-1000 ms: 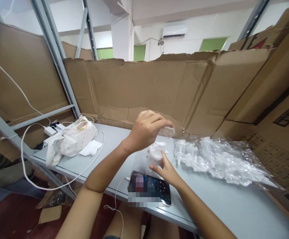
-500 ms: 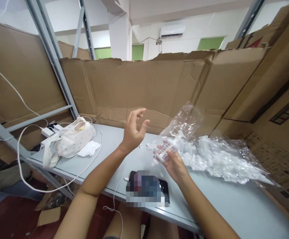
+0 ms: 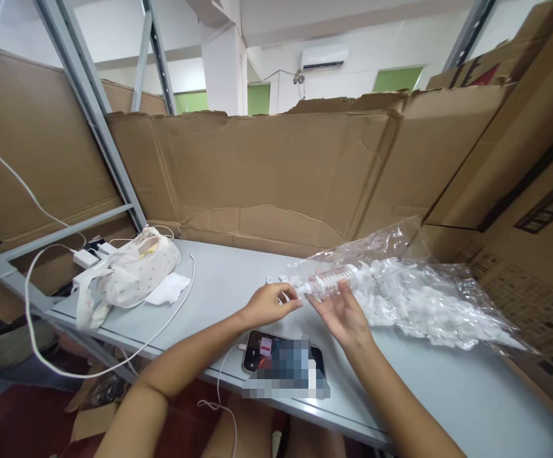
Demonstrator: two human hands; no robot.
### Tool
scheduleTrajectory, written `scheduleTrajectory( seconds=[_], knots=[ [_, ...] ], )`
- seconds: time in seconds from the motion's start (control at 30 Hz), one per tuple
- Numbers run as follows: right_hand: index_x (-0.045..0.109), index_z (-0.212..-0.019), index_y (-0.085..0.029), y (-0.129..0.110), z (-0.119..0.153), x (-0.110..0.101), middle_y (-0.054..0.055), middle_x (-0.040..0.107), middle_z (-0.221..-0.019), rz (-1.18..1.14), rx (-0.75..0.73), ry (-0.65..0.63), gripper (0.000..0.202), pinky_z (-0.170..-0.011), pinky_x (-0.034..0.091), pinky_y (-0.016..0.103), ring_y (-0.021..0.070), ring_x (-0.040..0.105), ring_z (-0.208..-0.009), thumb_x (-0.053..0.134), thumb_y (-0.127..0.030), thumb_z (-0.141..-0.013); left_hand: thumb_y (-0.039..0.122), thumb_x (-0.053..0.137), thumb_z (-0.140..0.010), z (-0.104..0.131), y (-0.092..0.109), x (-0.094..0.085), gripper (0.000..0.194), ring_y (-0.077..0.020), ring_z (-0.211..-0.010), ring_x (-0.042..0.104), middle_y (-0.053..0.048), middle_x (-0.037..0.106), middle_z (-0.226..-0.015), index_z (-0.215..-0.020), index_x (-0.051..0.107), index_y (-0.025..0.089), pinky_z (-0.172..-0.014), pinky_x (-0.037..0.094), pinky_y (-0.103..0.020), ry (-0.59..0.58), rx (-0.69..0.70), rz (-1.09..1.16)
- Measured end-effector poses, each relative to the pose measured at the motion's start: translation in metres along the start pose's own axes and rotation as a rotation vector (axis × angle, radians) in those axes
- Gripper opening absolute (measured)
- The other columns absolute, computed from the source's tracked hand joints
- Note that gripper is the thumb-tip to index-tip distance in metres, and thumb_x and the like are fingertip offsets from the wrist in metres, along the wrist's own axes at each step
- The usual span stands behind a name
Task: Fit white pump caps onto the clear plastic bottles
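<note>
My right hand is closed around a clear ribbed plastic tube with white ends, held almost level just above the table. Its thumb lies along the near side. At the tube's left end, my left hand has its fingers curled together at the narrow white tip. Just beyond the hands, a few small white pieces lie on the table. The tube's right end overlaps a clear plastic bag full of white plastic parts, so I cannot tell whether they touch.
A phone, partly blurred out, lies on the grey table near the front edge, with a white cable plugged in. To the left are a cloth pouch, a white tissue and a looped cable. Cardboard walls enclose the back.
My left hand has come down from the air to the tube's left end. My right hand has turned the tube more level and moved slightly right. The bag's raised film has sunk rightward.
</note>
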State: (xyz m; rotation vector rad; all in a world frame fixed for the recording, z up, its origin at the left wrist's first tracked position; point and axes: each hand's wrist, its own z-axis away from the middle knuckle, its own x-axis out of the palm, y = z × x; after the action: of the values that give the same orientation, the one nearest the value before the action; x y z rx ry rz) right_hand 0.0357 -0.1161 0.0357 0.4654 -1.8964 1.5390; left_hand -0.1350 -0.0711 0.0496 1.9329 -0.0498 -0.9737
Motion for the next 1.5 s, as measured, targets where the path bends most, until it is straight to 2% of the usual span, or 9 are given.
scheduleTrajectory(
  seconds=[0.33,0.47,0.63,0.8,0.97,1.07,1.17,1.33,1.5],
  knots=[
    [0.062,-0.078,-0.028,-0.001,-0.003,-0.003,-0.003,0.069,-0.091,-0.128,0.062,0.065,0.024,-0.094,0.048,0.052,0.0221,0.062,-0.100,0.074,-0.046,-0.068,0.031,0.051,-0.085,0.004,0.001,0.010,0.023,-0.0176,-0.092,0.061,-0.005,0.066,-0.105,-0.103,0.061,0.019,-0.085,0.047,-0.033,0.302,0.255,-0.289],
    [0.062,-0.074,-0.027,-0.002,-0.001,-0.001,-0.004,0.070,-0.086,-0.181,0.096,0.071,0.022,-0.095,0.048,0.050,0.0197,0.064,-0.094,0.076,-0.041,-0.067,0.026,0.052,-0.084,0.001,0.000,0.013,0.021,-0.0138,-0.081,0.060,-0.006,0.064,-0.102,-0.101,0.057,0.017,-0.078,0.049,-0.029,0.348,0.248,-0.140],
    [0.062,-0.072,-0.026,0.004,-0.002,-0.001,-0.004,0.071,-0.086,-0.169,0.104,0.071,0.021,-0.095,0.049,0.047,0.0186,0.065,-0.092,0.077,-0.039,-0.066,0.022,0.050,-0.083,-0.004,-0.003,0.018,0.006,-0.0121,-0.075,0.058,-0.002,0.062,-0.079,-0.085,0.053,0.016,-0.074,0.048,-0.026,0.399,0.119,0.161],
    [0.063,-0.076,-0.026,0.005,-0.003,-0.005,-0.004,0.071,-0.086,-0.027,0.003,0.106,0.021,-0.092,0.051,0.043,0.0180,0.065,-0.090,0.076,-0.039,-0.067,0.018,0.052,-0.081,-0.004,-0.009,0.023,0.014,-0.0107,-0.068,0.058,0.001,0.060,-0.070,-0.094,0.049,0.016,-0.068,0.044,-0.024,0.244,0.036,0.358],
    [0.063,-0.085,-0.026,0.000,0.001,0.002,-0.004,0.070,-0.087,0.010,-0.042,0.154,0.029,-0.083,0.053,0.037,0.0171,0.066,-0.087,0.079,-0.034,-0.062,0.017,0.054,-0.079,-0.002,-0.021,0.027,0.036,-0.0096,-0.065,0.057,0.001,0.062,-0.075,-0.113,0.043,0.017,-0.065,0.043,-0.022,-0.016,-0.033,0.398],
    [0.062,-0.091,-0.027,-0.008,0.003,0.008,-0.005,0.069,-0.090,0.054,-0.184,0.155,0.037,-0.079,0.053,0.033,0.0157,0.066,-0.086,0.081,-0.030,-0.058,0.016,0.053,-0.077,-0.002,-0.030,0.024,0.036,-0.0105,-0.065,0.058,-0.001,0.063,-0.075,-0.112,0.045,0.015,-0.064,0.045,-0.022,-0.203,-0.078,0.404],
    [0.060,-0.096,-0.029,-0.016,0.001,0.009,-0.005,0.066,-0.095,0.087,-0.329,0.140,0.044,-0.080,0.052,0.032,0.0152,0.064,-0.092,0.081,-0.025,-0.057,0.018,0.051,-0.079,-0.004,-0.037,0.015,0.029,-0.0134,-0.073,0.061,-0.003,0.066,-0.080,-0.109,0.052,0.017,-0.069,0.045,-0.024,-0.259,-0.082,0.173],
    [0.057,-0.099,-0.030,-0.015,-0.004,0.004,-0.003,0.064,-0.100,0.136,-0.321,0.131,0.050,-0.081,0.052,0.037,0.0175,0.060,-0.098,0.082,-0.026,-0.056,0.022,0.050,-0.083,-0.017,-0.051,-0.007,0.033,-0.0236,-0.104,0.055,-0.007,0.062,-0.111,-0.115,0.056,0.021,-0.090,0.041,-0.035,0.009,-0.029,-0.577],
    [0.054,-0.107,-0.032,-0.005,-0.005,-0.001,0.001,0.059,-0.115,0.249,-0.250,0.101,0.052,-0.079,0.054,0.040,0.0189,0.060,-0.097,0.079,-0.036,-0.061,0.017,0.048,-0.084,-0.033,-0.074,-0.014,0.033,-0.0224,-0.103,0.053,-0.008,0.059,-0.113,-0.115,0.058,0.021,-0.089,0.043,-0.034,-0.047,-0.035,-0.745]
  ],
)
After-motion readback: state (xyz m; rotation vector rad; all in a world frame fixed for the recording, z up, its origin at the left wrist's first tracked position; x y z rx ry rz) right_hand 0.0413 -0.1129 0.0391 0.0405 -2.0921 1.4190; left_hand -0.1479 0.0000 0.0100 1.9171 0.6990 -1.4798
